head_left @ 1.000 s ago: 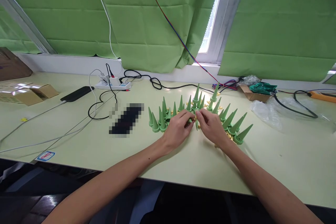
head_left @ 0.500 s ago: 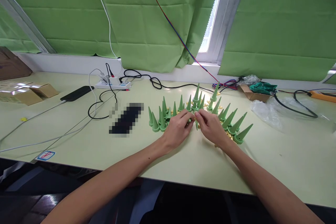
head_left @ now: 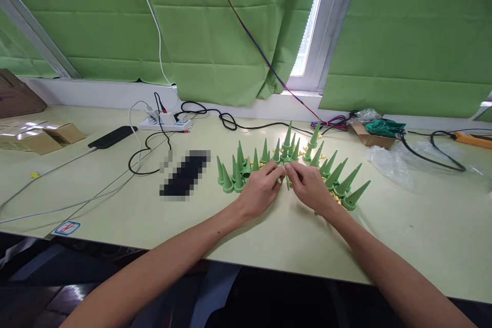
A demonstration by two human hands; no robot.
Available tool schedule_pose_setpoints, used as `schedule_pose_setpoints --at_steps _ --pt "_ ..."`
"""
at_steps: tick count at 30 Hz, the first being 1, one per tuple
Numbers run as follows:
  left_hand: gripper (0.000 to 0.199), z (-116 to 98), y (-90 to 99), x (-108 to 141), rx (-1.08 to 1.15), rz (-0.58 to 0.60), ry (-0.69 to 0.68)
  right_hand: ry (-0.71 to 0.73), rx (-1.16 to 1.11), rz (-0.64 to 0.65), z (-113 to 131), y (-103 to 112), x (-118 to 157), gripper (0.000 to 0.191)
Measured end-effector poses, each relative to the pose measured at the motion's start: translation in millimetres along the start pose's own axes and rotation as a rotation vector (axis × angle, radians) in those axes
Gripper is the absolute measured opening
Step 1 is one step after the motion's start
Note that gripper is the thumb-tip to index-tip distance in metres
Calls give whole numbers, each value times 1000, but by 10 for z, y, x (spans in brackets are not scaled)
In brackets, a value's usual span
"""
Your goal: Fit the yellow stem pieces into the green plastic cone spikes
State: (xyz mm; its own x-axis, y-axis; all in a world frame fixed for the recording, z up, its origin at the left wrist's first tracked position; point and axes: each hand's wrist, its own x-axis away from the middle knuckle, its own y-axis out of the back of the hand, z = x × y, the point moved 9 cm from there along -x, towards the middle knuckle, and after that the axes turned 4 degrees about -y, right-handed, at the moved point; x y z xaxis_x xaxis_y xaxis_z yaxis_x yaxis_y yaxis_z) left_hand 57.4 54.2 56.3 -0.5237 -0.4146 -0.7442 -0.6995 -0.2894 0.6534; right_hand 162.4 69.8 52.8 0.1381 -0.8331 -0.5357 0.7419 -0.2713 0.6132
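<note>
Many green cones (head_left: 227,182) stand or lean in an arc on the pale table (head_left: 246,238), with small yellow pieces (head_left: 336,198) among them. My left hand (head_left: 261,189) and my right hand (head_left: 309,187) meet at the middle of the arc, fingertips pinched nearly together. A green part (head_left: 288,182) shows between them, its point downward. The fingers of both hands are closed on it, though most of it is covered. Cones rise just behind my fingertips and on both sides of my hands.
Left of the cones lie a pixelated dark item (head_left: 185,174), a power strip (head_left: 165,123) with cables, a black slab (head_left: 113,137) and cardboard boxes (head_left: 33,138). At right are clear plastic bags (head_left: 390,166), a small open box (head_left: 371,137) and an orange tool (head_left: 474,140).
</note>
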Motion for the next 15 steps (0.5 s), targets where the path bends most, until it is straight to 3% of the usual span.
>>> schedule_pose_setpoints --at_steps 15 --pt "13 11 -5 -14 25 45 26 -9 24 20 -27 -36 -4 38"
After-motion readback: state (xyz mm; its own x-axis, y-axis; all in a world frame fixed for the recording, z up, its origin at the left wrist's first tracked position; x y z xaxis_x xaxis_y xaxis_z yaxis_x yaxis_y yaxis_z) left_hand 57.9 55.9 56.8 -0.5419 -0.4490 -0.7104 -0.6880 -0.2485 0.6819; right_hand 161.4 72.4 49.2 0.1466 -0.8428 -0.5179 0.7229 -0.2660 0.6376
